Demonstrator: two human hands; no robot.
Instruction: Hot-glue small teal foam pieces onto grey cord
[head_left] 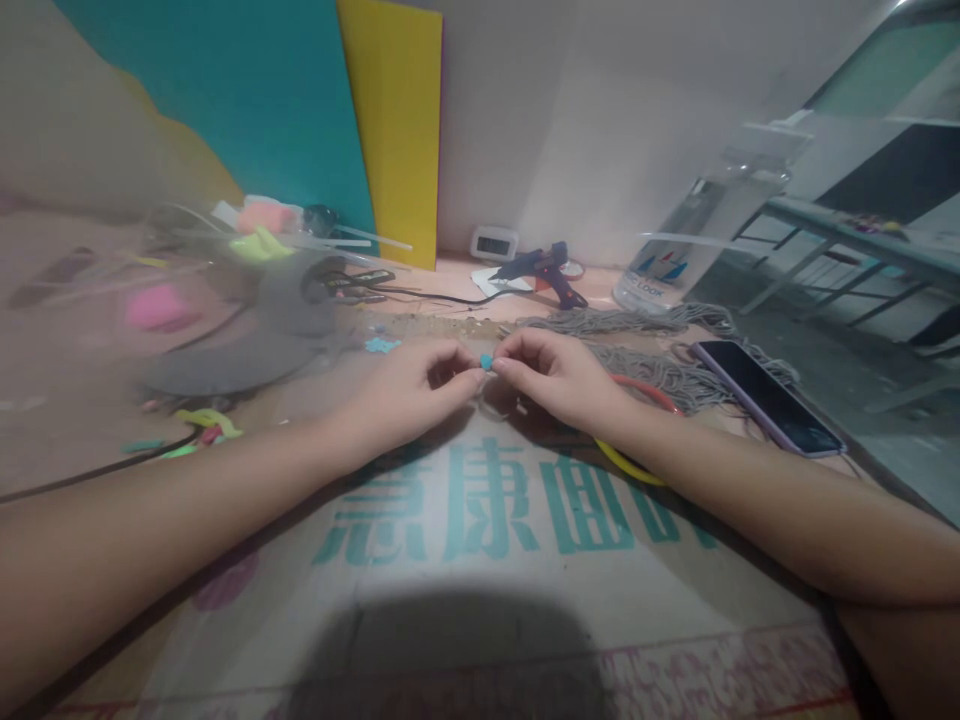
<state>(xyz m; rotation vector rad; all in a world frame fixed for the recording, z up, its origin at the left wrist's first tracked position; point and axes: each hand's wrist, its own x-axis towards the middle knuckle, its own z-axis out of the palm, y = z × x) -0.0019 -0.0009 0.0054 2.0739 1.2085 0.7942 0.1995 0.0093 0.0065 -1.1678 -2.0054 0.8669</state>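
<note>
Between the fingertips of my two hands is a small turquoise piece (pixel 486 362), too small to tell its exact kind. My left hand (pixel 439 385) pinches it from the left, thumb and forefinger together. From the right, my right hand (pixel 551 370) pinches the same piece. Both hands are held just above the printed sheet (pixel 465 600) that covers the table. Several more turquoise bits (pixel 382 345) lie behind my left hand. Grey cord (pixel 652 375) is bunched beside my right hand, with a yellow and red ring partly hidden under that wrist.
A glue gun (pixel 544 270) and a small white digital clock (pixel 493 243) stand at the wall. To the right are a phone (pixel 769 395) and a clear bottle (pixel 690 230). Blurred craft materials, including a pink lump (pixel 159 307), lie left. Yellow board (pixel 405 130) leans behind.
</note>
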